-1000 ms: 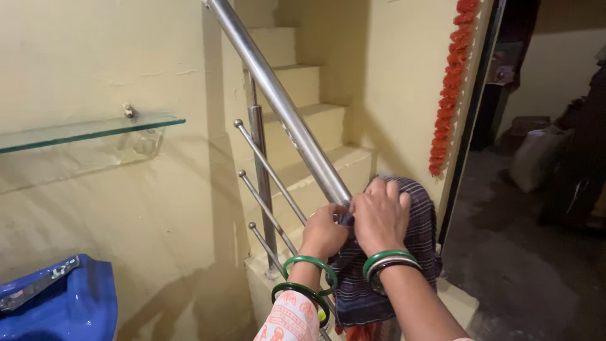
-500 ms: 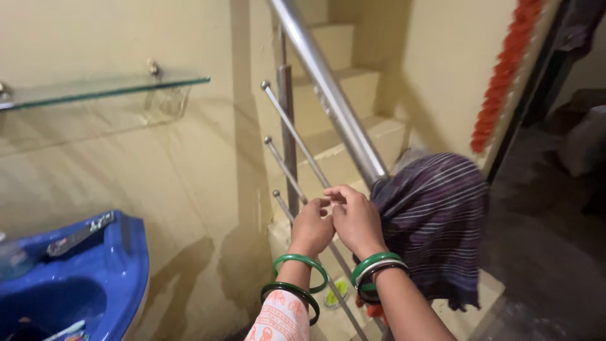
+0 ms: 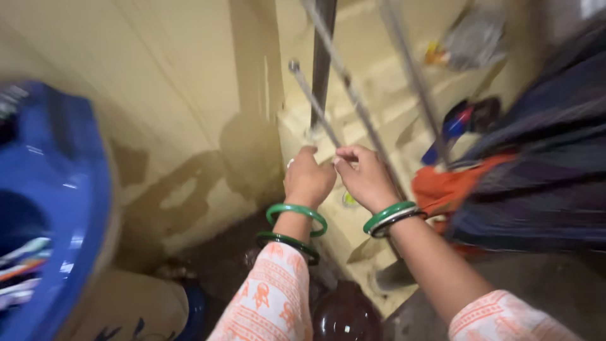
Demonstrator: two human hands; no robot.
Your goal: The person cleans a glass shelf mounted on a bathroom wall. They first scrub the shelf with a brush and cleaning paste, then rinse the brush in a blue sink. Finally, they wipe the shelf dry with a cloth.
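We saw two hands close together, low down by the stairs. The left hand [image 3: 308,180] was curled into a fist around a thin metal rail [image 3: 314,104]. The right hand [image 3: 364,179] sat just beside it with its fingers bent, but we could not tell if it held anything. Both wrists wore green bangles [image 3: 297,213]. A striped dark cloth [image 3: 543,158] hung at the right, with an orange cloth [image 3: 451,186] beside it. A blue sink [image 3: 47,208] was at the left.
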